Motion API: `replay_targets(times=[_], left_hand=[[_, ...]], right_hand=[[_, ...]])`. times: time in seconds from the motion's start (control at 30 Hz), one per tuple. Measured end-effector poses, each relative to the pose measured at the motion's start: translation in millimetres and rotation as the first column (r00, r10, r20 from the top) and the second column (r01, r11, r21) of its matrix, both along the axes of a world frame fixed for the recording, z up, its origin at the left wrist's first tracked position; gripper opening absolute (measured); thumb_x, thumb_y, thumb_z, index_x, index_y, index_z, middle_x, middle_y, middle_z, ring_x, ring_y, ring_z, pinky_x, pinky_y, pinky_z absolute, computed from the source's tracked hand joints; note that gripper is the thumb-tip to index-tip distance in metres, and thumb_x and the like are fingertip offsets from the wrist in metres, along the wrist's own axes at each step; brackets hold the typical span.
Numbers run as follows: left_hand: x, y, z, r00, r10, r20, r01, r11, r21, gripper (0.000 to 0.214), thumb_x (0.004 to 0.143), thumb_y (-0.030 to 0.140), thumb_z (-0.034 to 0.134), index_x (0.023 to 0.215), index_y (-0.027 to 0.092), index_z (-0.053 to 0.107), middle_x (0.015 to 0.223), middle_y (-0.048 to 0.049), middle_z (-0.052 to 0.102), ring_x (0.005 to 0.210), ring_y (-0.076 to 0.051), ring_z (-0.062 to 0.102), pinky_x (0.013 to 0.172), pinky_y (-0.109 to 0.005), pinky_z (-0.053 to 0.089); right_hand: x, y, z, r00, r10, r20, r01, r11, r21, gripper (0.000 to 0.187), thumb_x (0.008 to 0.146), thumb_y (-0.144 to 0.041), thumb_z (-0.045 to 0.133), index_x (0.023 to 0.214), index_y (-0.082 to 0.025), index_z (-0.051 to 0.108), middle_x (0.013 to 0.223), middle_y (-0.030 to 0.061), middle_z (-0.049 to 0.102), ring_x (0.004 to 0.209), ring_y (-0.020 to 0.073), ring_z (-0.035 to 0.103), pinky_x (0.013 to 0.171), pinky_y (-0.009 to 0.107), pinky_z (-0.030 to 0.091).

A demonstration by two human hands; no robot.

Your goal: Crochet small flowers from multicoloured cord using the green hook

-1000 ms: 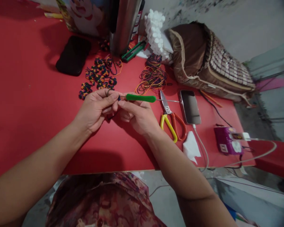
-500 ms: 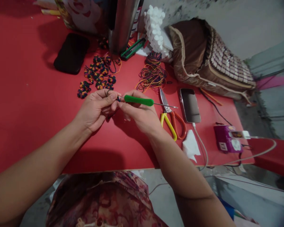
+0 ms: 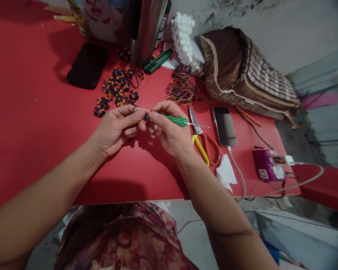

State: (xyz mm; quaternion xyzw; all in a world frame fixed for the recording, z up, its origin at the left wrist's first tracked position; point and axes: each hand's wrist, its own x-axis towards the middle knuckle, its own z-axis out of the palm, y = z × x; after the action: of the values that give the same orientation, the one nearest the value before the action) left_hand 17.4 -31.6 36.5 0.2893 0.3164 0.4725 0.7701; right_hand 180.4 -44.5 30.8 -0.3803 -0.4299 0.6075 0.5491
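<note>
My left hand [image 3: 116, 129] pinches a small dark piece of knotted cord [image 3: 145, 117] between thumb and forefinger, and a loop of dark cord rises over its fingertips. Close against it, my right hand [image 3: 173, 131] grips a green-handled crochet hook [image 3: 179, 121]. One thin metal end of the hook points right, above the scissors; the other end is hidden behind my thumb. Just beyond my hands lies a cluster of knotted cord balls [image 3: 119, 88] in navy, orange and dark red. A tangle of similar loose cord [image 3: 181, 90] rests to their right.
Scissors [image 3: 205, 144] with yellow and orange handles lie right of my hand, beside a plugged-in phone [image 3: 224, 125] and white tissue [image 3: 226, 173]. Behind are a black case [image 3: 88, 65], a metal flask [image 3: 145, 33], a green cutter [image 3: 158, 61] and a brown cushion [image 3: 225, 60].
My right fingers have come forward over the hook's handle, covering its left part, and now touch near the cord piece. My left hand keeps its pinch. The view has shifted slightly.
</note>
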Motion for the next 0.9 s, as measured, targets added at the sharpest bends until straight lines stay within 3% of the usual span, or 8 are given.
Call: replay_targets(times=[0.2, 0.33, 0.43, 0.53, 0.73, 0.9], left_hand=[[0, 1, -4.5, 0.998, -0.06, 0.004, 0.06, 0.99, -0.126, 0.007, 0.091, 0.016, 0.084, 0.087, 0.012, 0.088, 0.075, -0.0068, 0.079, 0.044, -0.002, 0.05, 0.04, -0.013, 0.039], [1, 1, -5.5, 0.999, -0.007, 0.048, 0.016, 0.982, -0.186, 0.013, 0.097, 0.018, 0.078, 0.088, 0.014, 0.087, 0.073, -0.0034, 0.077, 0.045, -0.003, 0.055, 0.041, -0.013, 0.042], [1, 2, -3.2, 0.994, 0.08, 0.073, -0.063, 0.977, -0.205, 0.028, 0.106, 0.016, 0.065, 0.086, 0.015, 0.085, 0.073, -0.0034, 0.077, 0.045, -0.003, 0.057, 0.047, -0.013, 0.05], [1, 3, -1.6, 0.988, 0.148, 0.048, -0.138, 0.977, -0.161, 0.024, 0.105, 0.017, 0.066, 0.09, 0.016, 0.085, 0.079, -0.003, 0.08, 0.048, -0.005, 0.061, 0.051, -0.016, 0.055], [4, 3, -3.3, 0.967, 0.254, -0.008, -0.254, 0.963, -0.095, 0.013, 0.099, 0.017, 0.078, 0.088, 0.016, 0.084, 0.079, -0.0025, 0.08, 0.067, -0.009, 0.074, 0.066, -0.017, 0.06], [3, 5, -5.1, 0.961, 0.274, -0.042, -0.275, 0.961, -0.031, 0.01, 0.094, 0.019, 0.083, 0.086, 0.017, 0.087, 0.078, -0.0021, 0.079, 0.056, -0.005, 0.061, 0.058, -0.015, 0.052]], right_hand=[[2, 6, 1.0, 1.0, 0.007, -0.028, -0.009, 0.997, -0.073, 0.038, 0.078, -0.041, 0.097, 0.08, -0.022, 0.065, 0.066, -0.0054, 0.069, 0.054, 0.0064, 0.055, 0.05, 0.017, 0.041], [6, 8, 3.0, 0.999, 0.025, -0.039, -0.031, 0.987, -0.159, 0.036, 0.078, -0.041, 0.096, 0.084, -0.023, 0.066, 0.071, -0.0046, 0.072, 0.053, 0.0071, 0.054, 0.047, 0.018, 0.041], [10, 7, 6.0, 0.98, 0.197, 0.021, -0.185, 0.951, -0.249, 0.043, 0.078, -0.052, 0.096, 0.081, -0.02, 0.067, 0.059, -0.0064, 0.063, 0.044, 0.0053, 0.045, 0.039, 0.018, 0.031], [6, 4, 8.6, 0.924, 0.381, 0.019, -0.355, 0.877, -0.323, 0.056, 0.073, -0.061, 0.098, 0.07, -0.018, 0.063, 0.056, -0.0049, 0.062, 0.038, 0.004, 0.042, 0.033, 0.02, 0.019], [-21, -3, 9.7, 0.97, 0.196, -0.143, -0.232, 0.92, -0.315, 0.054, 0.061, -0.046, 0.107, 0.083, -0.018, 0.066, 0.059, -0.0132, 0.052, 0.04, -0.0006, 0.024, 0.035, 0.018, 0.017], [-10, 0, 15.0, 0.959, 0.255, -0.125, -0.283, 0.896, -0.343, 0.047, 0.067, -0.043, 0.103, 0.091, -0.017, 0.073, 0.059, -0.0131, 0.045, 0.043, 0.0008, 0.022, 0.037, 0.018, 0.012]])
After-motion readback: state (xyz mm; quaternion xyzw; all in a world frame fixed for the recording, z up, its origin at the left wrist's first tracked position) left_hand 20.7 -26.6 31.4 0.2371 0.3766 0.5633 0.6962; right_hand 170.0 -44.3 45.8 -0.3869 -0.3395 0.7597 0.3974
